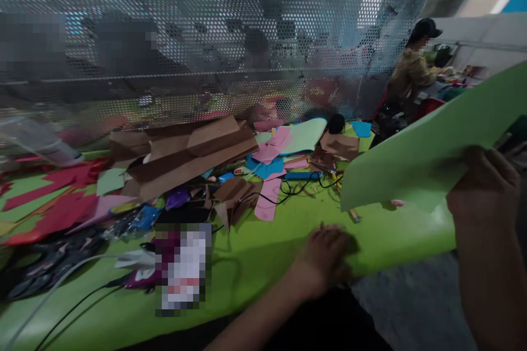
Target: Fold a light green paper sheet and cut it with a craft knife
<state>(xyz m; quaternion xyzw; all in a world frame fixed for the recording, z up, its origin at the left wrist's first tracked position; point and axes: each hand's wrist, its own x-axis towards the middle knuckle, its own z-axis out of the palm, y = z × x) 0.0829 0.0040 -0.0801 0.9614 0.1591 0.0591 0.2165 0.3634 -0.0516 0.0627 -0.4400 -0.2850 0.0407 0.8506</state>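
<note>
A large light green sheet (411, 148) is raised at the right, over the table's right end. My right hand (483, 189) grips its lower edge, thumb and fingers closed on it. My left hand (327, 255) is low over the front edge of the green table (263, 252); it is blurred, and its fingers cannot be made out well. A small pink piece (397, 203) lies just below the sheet. Pink paper (267, 197) and a black cord (296, 192) lie behind my left hand.
Brown cardboard (197, 159), red paper scraps (69, 214) and a clear cup (53, 145) cover the back and left. A purple device (142, 279) with cords is at front left. A perforated metal screen (206, 38) stands behind. A person (414, 66) sits at back right.
</note>
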